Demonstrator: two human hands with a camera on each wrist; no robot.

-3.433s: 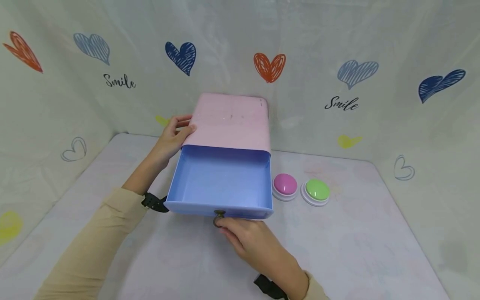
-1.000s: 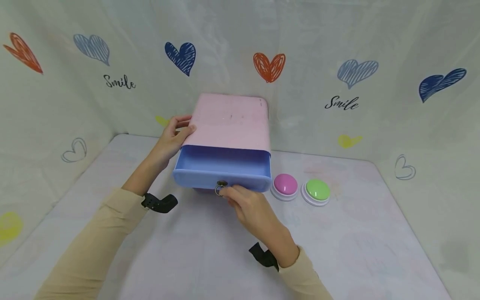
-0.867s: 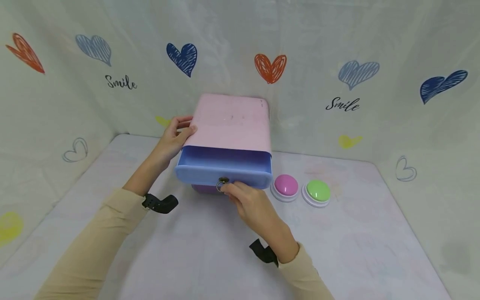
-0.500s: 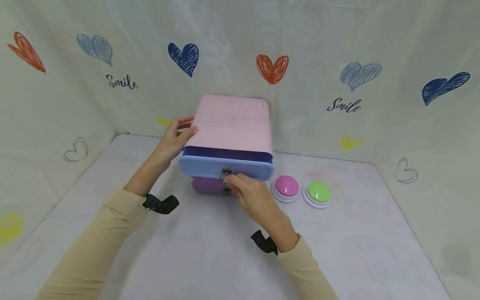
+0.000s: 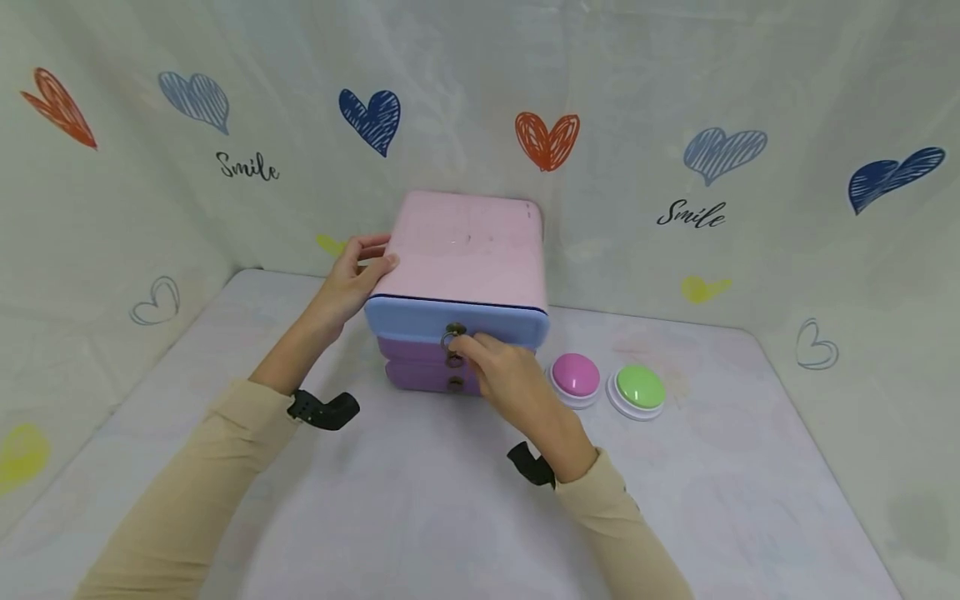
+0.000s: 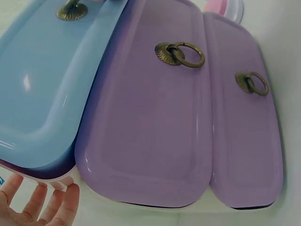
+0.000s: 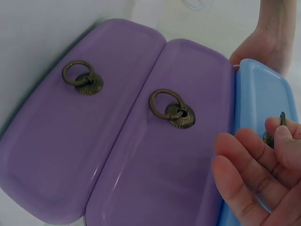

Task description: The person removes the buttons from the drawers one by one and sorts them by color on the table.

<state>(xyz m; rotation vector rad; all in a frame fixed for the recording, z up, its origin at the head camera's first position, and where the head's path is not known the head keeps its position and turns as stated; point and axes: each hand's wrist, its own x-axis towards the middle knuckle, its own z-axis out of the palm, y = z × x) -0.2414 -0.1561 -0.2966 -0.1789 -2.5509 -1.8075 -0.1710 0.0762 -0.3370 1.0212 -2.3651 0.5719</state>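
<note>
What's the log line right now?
blue drawer: nearly closed | right fingers: pinching its ring | left fingers: touching pink cabinet | purple drawers: below

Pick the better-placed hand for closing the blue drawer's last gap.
Probably the right hand: it pinches the ring on the blue drawer, while the left hand rests against the pink cabinet's side.

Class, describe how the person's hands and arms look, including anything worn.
The left hand and right hand are both bare. Plain beige sleeves stop short of each hand; a black, curved, strap-like piece juts out beside each sleeve's end.
</note>
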